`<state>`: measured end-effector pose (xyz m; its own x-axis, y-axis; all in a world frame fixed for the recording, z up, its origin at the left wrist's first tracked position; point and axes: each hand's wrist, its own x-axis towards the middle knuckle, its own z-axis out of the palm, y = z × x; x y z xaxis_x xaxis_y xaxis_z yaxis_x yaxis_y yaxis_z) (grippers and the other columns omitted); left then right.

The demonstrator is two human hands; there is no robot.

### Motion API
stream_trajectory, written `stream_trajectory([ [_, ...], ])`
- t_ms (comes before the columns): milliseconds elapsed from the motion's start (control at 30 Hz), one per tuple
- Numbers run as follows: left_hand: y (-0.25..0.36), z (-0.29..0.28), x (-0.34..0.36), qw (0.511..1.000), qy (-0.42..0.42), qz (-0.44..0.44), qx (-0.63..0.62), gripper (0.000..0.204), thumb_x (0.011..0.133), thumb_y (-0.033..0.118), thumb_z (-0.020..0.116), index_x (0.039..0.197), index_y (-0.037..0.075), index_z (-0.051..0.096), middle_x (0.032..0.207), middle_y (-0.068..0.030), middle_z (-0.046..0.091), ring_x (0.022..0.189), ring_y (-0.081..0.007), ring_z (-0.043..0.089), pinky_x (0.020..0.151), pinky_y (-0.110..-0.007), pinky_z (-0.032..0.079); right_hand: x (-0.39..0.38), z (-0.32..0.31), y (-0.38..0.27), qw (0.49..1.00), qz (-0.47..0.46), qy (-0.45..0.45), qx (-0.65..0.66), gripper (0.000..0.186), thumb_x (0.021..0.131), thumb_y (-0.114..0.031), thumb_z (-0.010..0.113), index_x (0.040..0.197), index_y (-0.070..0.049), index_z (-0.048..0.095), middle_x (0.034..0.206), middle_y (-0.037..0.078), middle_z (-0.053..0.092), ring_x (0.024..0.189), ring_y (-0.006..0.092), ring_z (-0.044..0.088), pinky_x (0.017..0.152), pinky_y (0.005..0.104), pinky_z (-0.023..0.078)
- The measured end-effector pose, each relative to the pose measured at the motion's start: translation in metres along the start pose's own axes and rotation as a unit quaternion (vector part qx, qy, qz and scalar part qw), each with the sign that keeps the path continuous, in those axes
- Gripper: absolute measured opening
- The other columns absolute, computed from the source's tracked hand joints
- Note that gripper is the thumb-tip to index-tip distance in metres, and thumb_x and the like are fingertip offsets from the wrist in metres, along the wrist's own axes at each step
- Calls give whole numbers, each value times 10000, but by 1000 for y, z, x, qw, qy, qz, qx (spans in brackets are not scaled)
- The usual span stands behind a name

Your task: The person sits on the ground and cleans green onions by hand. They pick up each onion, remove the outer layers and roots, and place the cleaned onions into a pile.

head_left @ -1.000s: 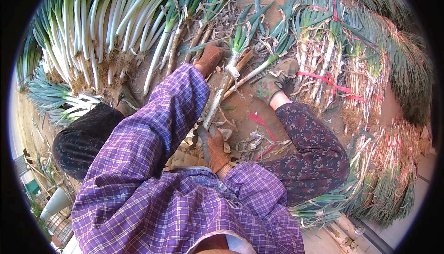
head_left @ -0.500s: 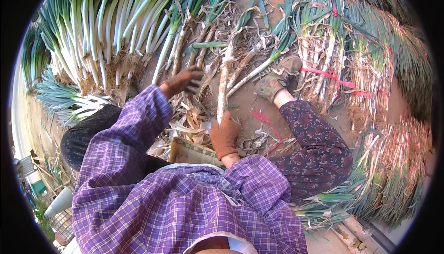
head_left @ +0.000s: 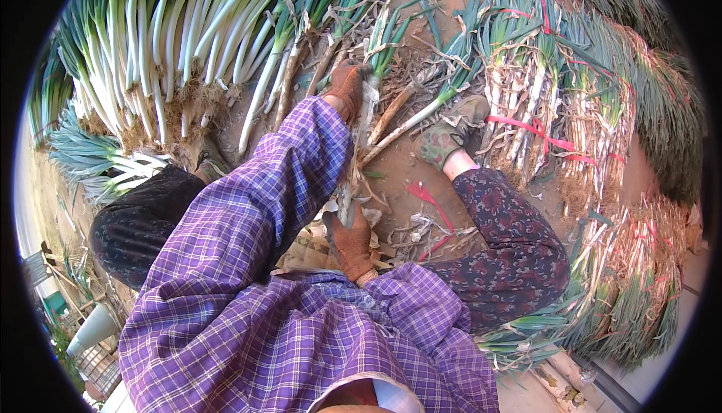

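A long leek (head_left: 366,116) lies lengthwise between my two gloved hands, its green leaves pointing away from me and loose dry skin hanging along its pale stalk. My left hand (head_left: 347,90), in a brown glove, is closed at the upper stalk, just below the leaves; the sleeve hides part of its grip. Close to my body, my right hand (head_left: 351,246) grips the lower end of the same leek, thumb along it. Another leek (head_left: 406,129) with green leaves lies on the ground just to the right.
Clean white leeks (head_left: 162,45) with roots are piled at the far left. Bundles (head_left: 530,90) tied with red ribbon stand at the right. Peeled dry skins (head_left: 417,229) and a red ribbon strip (head_left: 432,201) litter the ground between my legs.
My left hand has moved away from me and to the right, onto the leek's upper stalk. Outer skin now hangs loose there. My right hand has shifted slightly nearer to me.
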<state>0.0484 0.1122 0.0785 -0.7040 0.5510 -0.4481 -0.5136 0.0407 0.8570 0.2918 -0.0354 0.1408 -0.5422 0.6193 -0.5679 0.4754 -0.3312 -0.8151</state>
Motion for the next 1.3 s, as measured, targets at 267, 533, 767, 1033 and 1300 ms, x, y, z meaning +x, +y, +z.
stream_trajectory([
  [267, -4, -31, -82, 913, -358, 107, 165, 288, 916, 240, 576, 695, 68, 510, 667, -2, 491, 600, -74, 480, 486, -230, 381, 37, -26, -20, 981, -18, 192, 25, 304, 805, -173, 660, 1037, 9, 586, 815, 144, 659, 732, 245, 639, 646, 383, 484],
  [533, -76, -203, -84, 346, -543, 42, 764, 257, 633, 249, 710, 830, 84, 715, 811, -129, 677, 752, -299, 649, 672, -384, 493, 79, -34, 3, 952, -17, 137, -274, 336, 738, -208, 687, 966, 18, 588, 841, 252, 652, 840, 411, 638, 722, 467, 497],
  [767, 15, -92, -61, 913, -226, -150, 305, 297, 806, 87, 640, 1101, 59, 634, 956, -90, 650, 934, -163, 621, 722, -361, 522, 56, -20, -8, 982, -13, 66, -174, 369, 768, -260, 677, 954, 42, 572, 836, 240, 648, 801, 408, 633, 700, 447, 493],
  [1033, -1, -39, -78, 938, -99, -78, 323, 309, 801, 155, 642, 1100, 86, 600, 830, -143, 657, 735, -330, 643, 674, -392, 509, 74, -30, -24, 986, -25, -63, -155, 536, 828, -410, 640, 1154, 1, 532, 1052, 201, 608, 922, 306, 621, 768, 372, 524],
  [1300, -5, -50, -148, 605, -91, 443, 655, 317, 744, 139, 672, 1029, 84, 545, 815, -95, 562, 747, -278, 582, 656, -404, 429, 179, -112, -97, 910, -44, 35, 410, 343, 886, -340, 625, 1103, -90, 536, 1018, 59, 612, 869, 235, 611, 739, 406, 540],
])
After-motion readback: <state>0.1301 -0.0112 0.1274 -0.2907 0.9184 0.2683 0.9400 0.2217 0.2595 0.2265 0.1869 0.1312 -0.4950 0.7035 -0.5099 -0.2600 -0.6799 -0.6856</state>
